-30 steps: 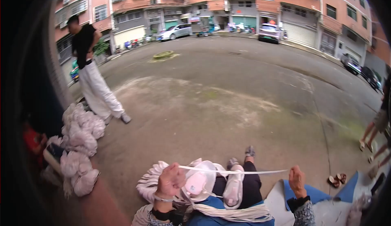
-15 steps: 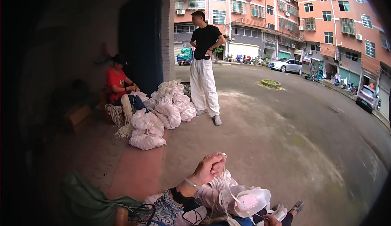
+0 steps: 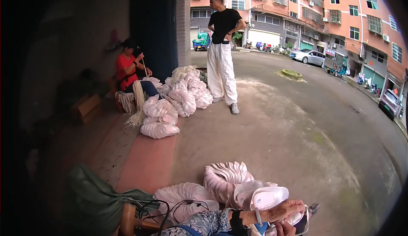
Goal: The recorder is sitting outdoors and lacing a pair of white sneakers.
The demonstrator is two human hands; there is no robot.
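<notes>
10 o'clock: co-worker (image 3: 126, 69) in red, upper hand (image 3: 140, 57) now raised on a strand (image 3: 145, 66); was low half a second ago. 5 o'clock: white-and-pink shoe (image 3: 267, 198), left hand (image 3: 287, 211) dropped from its high pull to just above the right hand (image 3: 285, 228). Probably pull done, back to close work. Left curled, right partly hidden; can't tell what either grips. Lace (image 3: 307, 222) was stretched, now loops slack beside them.

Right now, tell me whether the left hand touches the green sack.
Apart: the head view shows the left hand well right of the green sack, with pink bundles between.
</notes>
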